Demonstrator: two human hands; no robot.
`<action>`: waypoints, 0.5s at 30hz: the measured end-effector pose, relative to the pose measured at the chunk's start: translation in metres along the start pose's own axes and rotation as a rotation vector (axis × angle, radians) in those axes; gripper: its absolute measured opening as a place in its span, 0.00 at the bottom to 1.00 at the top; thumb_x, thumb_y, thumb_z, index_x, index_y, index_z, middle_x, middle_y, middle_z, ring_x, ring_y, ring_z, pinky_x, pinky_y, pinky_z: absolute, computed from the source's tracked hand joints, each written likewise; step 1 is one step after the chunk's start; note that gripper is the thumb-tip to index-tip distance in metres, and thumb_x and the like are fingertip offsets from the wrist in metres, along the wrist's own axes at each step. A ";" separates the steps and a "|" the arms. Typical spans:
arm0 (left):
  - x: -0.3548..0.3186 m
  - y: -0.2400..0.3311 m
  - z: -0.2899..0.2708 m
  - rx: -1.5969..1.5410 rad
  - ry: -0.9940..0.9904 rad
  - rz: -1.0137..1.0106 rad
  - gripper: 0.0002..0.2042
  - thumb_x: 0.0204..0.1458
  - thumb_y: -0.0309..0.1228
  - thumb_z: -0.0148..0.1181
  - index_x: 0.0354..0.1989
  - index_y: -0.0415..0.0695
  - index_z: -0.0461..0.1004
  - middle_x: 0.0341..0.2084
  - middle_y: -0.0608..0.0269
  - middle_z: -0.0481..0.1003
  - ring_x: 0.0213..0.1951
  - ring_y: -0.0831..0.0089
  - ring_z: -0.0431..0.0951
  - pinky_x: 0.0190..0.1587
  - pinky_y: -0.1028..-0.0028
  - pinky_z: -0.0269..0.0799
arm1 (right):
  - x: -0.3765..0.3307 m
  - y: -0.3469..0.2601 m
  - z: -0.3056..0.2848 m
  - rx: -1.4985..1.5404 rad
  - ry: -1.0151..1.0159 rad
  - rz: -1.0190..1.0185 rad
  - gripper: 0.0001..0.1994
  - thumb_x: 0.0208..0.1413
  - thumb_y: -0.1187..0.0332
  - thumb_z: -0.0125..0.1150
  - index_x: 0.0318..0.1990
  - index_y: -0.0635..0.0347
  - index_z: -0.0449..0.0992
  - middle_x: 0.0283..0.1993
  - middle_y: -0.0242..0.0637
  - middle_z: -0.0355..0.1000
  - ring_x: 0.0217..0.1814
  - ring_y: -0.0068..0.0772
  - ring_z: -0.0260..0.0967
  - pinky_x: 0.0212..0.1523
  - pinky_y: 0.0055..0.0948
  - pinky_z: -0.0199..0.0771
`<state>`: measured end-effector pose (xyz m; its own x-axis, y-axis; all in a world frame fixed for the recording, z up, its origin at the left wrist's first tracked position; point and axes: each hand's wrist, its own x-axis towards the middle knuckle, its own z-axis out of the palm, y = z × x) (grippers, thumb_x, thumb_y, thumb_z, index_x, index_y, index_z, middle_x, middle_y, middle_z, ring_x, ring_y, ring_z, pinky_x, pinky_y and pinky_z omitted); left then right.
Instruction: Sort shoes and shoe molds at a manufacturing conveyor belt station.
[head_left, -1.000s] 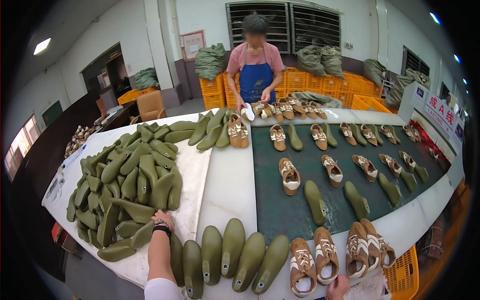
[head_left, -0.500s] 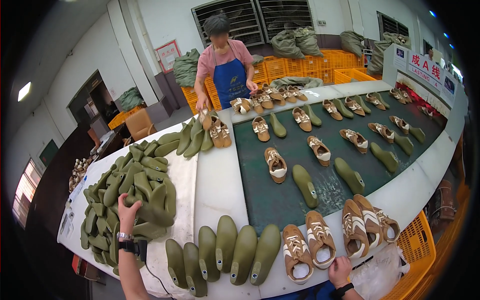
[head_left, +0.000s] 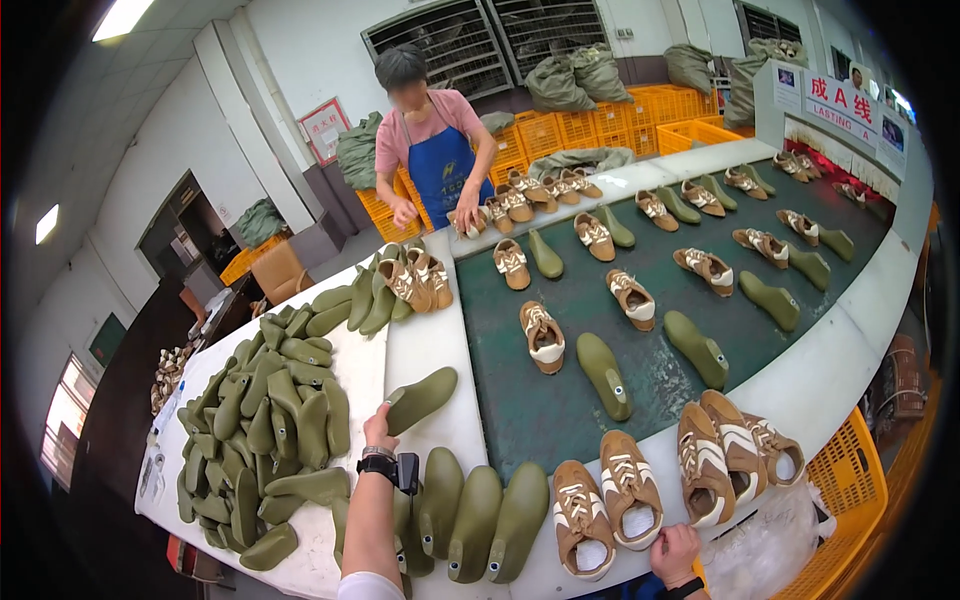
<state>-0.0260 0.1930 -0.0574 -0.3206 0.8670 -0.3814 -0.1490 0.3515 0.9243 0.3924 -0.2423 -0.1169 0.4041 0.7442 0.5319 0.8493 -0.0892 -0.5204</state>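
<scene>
My left hand (head_left: 378, 428) is closed around the heel end of a green shoe last (head_left: 424, 398), held over the white table with its toe pointing far right. Below it stands a row of green lasts (head_left: 474, 525), partly hidden by my left forearm. My right hand (head_left: 675, 552) rests at the table's near edge with its fingers curled and nothing visible in them. Right beside it are a brown sneaker (head_left: 630, 488) with white stripes and its mate (head_left: 581, 520). More brown sneakers (head_left: 706, 465) stand just to the right.
A big heap of green lasts (head_left: 265, 400) covers the left table. Sneakers and lasts stand in rows on the dark green conveyor belt (head_left: 520, 420). Across the table a co-worker in a blue apron (head_left: 446, 175) handles a sneaker. An orange crate (head_left: 850, 480) stands at the right.
My left hand has left the heap and moved right with a last in it. The co-worker has set a sneaker beside the far lasts and reached to another. My right hand stays near the sneakers.
</scene>
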 end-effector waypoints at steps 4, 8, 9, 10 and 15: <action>-0.011 0.009 0.010 0.458 -0.116 0.025 0.25 0.45 0.39 0.61 0.52 0.41 0.67 0.47 0.53 0.70 0.48 0.57 0.70 0.47 0.47 0.63 | 0.002 0.004 0.002 0.000 -0.022 0.018 0.04 0.36 0.76 0.53 0.23 0.59 0.67 0.22 0.40 0.63 0.27 0.47 0.62 0.29 0.40 0.60; 0.002 0.007 0.018 0.968 -0.235 0.438 0.25 0.45 0.35 0.59 0.54 0.45 0.65 0.43 0.50 0.74 0.44 0.55 0.74 0.46 0.57 0.69 | 0.004 -0.002 0.005 0.024 -0.031 0.028 0.03 0.37 0.75 0.54 0.23 0.58 0.67 0.23 0.40 0.63 0.27 0.46 0.62 0.29 0.40 0.61; -0.012 0.007 0.044 1.221 -0.231 0.577 0.25 0.44 0.33 0.58 0.54 0.46 0.65 0.40 0.49 0.75 0.42 0.54 0.75 0.45 0.60 0.70 | 0.003 0.003 0.003 0.003 -0.029 0.047 0.03 0.37 0.75 0.54 0.23 0.58 0.67 0.23 0.40 0.63 0.27 0.46 0.62 0.29 0.40 0.61; -0.023 0.013 0.054 1.476 -0.199 0.721 0.26 0.43 0.32 0.58 0.55 0.47 0.65 0.37 0.47 0.76 0.41 0.52 0.76 0.44 0.63 0.71 | 0.003 0.003 0.005 -0.010 -0.022 0.041 0.04 0.36 0.75 0.54 0.23 0.57 0.68 0.23 0.37 0.63 0.27 0.44 0.63 0.29 0.38 0.61; -0.027 0.012 0.098 1.455 -0.303 0.882 0.22 0.44 0.31 0.56 0.51 0.46 0.69 0.35 0.45 0.76 0.39 0.50 0.76 0.44 0.59 0.72 | 0.002 0.002 0.005 -0.037 -0.030 0.057 0.04 0.35 0.73 0.55 0.22 0.54 0.69 0.23 0.35 0.63 0.26 0.42 0.63 0.28 0.37 0.61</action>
<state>0.0729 0.2082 -0.0345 0.3649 0.9287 0.0660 0.9152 -0.3708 0.1577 0.3931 -0.2375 -0.1205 0.4421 0.7568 0.4815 0.8373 -0.1557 -0.5241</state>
